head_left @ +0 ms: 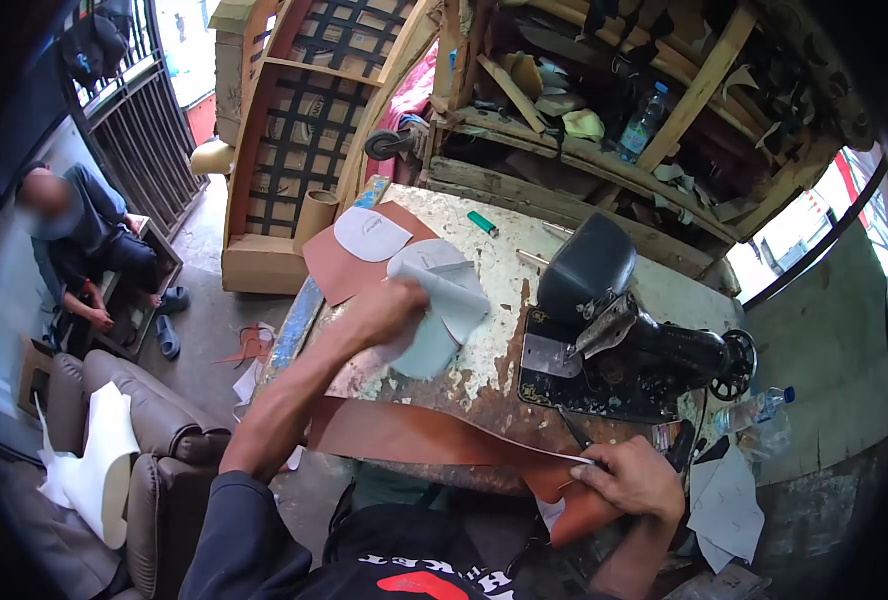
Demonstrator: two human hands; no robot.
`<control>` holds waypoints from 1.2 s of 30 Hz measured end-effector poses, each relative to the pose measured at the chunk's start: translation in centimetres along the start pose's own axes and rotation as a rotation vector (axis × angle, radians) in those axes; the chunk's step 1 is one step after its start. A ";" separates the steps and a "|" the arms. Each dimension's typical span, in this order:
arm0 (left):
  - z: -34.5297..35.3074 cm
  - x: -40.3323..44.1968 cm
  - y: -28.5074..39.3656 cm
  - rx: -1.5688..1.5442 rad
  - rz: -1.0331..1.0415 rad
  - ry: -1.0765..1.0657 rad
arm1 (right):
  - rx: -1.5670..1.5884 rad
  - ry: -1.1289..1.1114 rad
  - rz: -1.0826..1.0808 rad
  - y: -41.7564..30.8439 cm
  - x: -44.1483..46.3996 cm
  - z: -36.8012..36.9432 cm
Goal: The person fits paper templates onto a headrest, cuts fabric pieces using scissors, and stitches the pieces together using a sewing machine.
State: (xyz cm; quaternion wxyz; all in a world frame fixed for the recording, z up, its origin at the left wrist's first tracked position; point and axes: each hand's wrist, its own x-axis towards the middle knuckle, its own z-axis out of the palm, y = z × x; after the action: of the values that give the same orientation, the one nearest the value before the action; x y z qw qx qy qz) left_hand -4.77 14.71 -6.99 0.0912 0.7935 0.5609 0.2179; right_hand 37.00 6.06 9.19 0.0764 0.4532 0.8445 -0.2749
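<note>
My left hand (392,312) is closed, somewhat blurred, over the pale pattern pieces on the worktable. Its fingers pinch the edge of a grey-white paper pattern piece (451,292), which looks bent upward. Beneath lies a pale greenish piece (424,350), partly covered by the hand. A rounded white pattern (372,234) with small writing rests on a flat brown leather sheet (326,262). Near my body, my right hand (636,478) grips the end of a long strip of brown leather (404,432). That strip runs along the table's front edge, and its right end hangs down below the hand.
A black sewing machine (644,345) stands on the worn table (499,275), right of the patterns. A green lighter (482,222) lies behind them. Plastic bottles (756,408) and paper patterns (724,505) are at the right. A seated person (94,235) is far left, beyond a brown sofa (154,410).
</note>
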 end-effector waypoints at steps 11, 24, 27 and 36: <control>-6.0 -6.5 10.2 -0.009 -0.090 0.278 | 0.169 -0.110 0.107 2.7 5.0 -2.1; -0.4 -15.6 9.7 0.030 -0.252 -0.057 | 0.247 0.468 0.269 -0.8 0.5 -5.4; -0.2 -15.2 10.6 -0.144 -0.273 0.064 | 0.401 0.303 -0.023 -5.8 4.3 -4.1; 0.3 -15.5 12.3 -1.450 -0.661 0.440 | 0.444 0.191 -0.372 -7.3 13.1 6.6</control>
State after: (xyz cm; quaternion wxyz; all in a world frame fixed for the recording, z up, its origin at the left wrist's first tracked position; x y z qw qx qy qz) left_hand 1.55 -4.00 -6.21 0.5279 0.2711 0.4906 0.6380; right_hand 22.73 8.86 1.60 -0.1561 0.3201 0.8356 -0.4181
